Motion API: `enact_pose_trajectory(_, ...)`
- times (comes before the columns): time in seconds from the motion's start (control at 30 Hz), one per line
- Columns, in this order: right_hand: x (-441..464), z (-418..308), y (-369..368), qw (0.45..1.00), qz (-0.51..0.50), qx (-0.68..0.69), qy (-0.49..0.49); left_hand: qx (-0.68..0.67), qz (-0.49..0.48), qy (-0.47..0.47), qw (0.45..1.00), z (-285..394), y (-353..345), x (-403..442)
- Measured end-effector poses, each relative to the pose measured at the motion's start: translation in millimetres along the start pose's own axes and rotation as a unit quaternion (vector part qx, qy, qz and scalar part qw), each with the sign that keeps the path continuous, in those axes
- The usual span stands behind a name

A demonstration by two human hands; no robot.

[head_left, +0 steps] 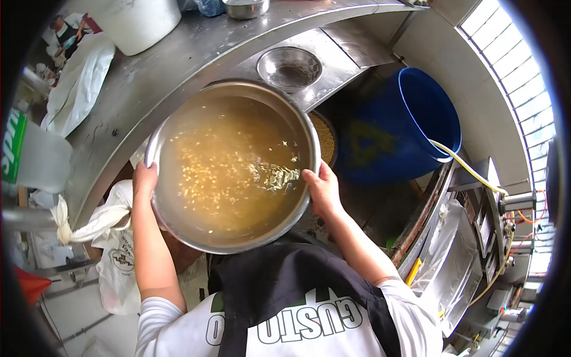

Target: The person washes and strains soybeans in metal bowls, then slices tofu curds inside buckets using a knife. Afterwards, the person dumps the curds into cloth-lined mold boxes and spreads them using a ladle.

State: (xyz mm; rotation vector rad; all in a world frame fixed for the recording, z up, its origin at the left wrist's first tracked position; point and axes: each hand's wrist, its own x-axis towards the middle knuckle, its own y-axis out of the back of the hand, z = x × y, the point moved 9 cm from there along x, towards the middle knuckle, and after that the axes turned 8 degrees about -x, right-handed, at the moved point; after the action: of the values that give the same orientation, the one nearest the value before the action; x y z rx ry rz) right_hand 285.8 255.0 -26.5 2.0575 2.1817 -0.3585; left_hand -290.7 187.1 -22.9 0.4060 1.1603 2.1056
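A large round steel bowl (262,243) is held up in front of my apron, full of cloudy yellowish-brown water with many pale grains at the bottom. My left hand (144,178) grips its rim on the left side. On the right side, my right hand (323,189) is closed on the rim, thumb on top. Light glints on the water near my right hand. The fingers under the bowl are hidden.
Behind the bowl a perforated steel strainer (289,68) rests on a metal surface. A blue barrel (380,128) with a hose stands right, beside a container of grains (324,140). A white bucket (135,24) sits on the steel counter (196,50). Another person (68,35) is far back left.
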Motion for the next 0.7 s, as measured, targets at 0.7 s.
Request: enact_pose_trajectory(0.7,-73.7,63.8,317.1,0.975,0.193,-0.108,-0.026,-0.446,-0.192,0.144,0.862,105.0,-208.7,-252.9)
